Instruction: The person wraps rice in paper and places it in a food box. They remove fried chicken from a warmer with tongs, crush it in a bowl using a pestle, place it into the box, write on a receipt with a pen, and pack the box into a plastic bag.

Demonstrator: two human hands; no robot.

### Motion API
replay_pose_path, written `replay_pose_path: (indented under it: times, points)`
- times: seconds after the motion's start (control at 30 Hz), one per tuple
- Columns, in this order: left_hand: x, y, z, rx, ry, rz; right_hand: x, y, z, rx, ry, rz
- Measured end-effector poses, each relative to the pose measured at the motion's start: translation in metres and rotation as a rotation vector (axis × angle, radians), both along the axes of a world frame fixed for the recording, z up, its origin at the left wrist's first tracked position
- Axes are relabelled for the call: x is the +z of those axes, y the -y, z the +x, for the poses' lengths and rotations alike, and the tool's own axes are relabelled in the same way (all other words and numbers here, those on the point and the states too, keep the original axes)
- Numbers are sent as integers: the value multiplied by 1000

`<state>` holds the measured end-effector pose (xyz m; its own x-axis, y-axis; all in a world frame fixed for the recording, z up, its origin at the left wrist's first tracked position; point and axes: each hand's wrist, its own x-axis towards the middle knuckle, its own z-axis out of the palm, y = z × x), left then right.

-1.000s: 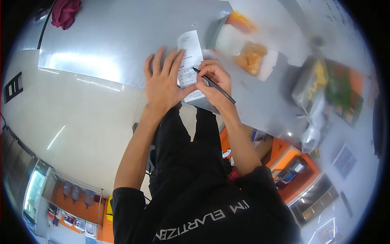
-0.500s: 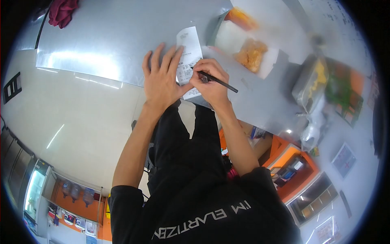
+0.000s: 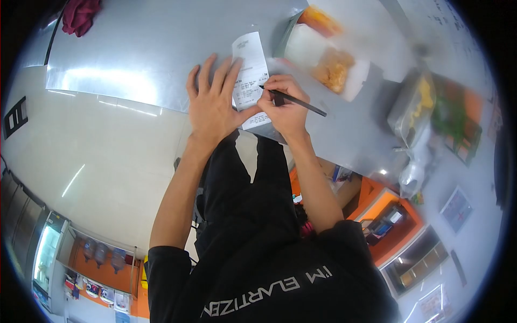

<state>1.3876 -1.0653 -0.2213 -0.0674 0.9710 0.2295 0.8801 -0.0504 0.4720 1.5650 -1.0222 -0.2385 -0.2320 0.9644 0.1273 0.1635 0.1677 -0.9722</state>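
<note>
while the left hand [image 3: 211, 110] lies with its fingers spread along the left edge of the receipt [image 3: 249, 54], thumb across its lower part, the right hand [image 3: 289, 112] at the receipt's right edge pinches the pen [image 3: 301, 102] between thumb and fingers, tip at the printed lines. the receipt lies on the counter [image 3: 134, 48], its lower end by the counter's near edge; just right of it sits the box [image 3: 300, 47] with fried food [image 3: 335, 71], farther right the clear pack [image 3: 412, 110], and well to its left the cloth [image 3: 81, 17]
</note>
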Motion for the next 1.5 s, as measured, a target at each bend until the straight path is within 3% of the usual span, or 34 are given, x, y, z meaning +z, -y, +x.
replay_pose_path:
  times: [0.43, 1.5]
  points:
    - [-2, -1, 1, -10, -11, -15, 3, 2, -3, -36, 102, 122]
    - [-3, 2, -1, -22, -10, 2, 2, 5, 5, -3, 91, 27]
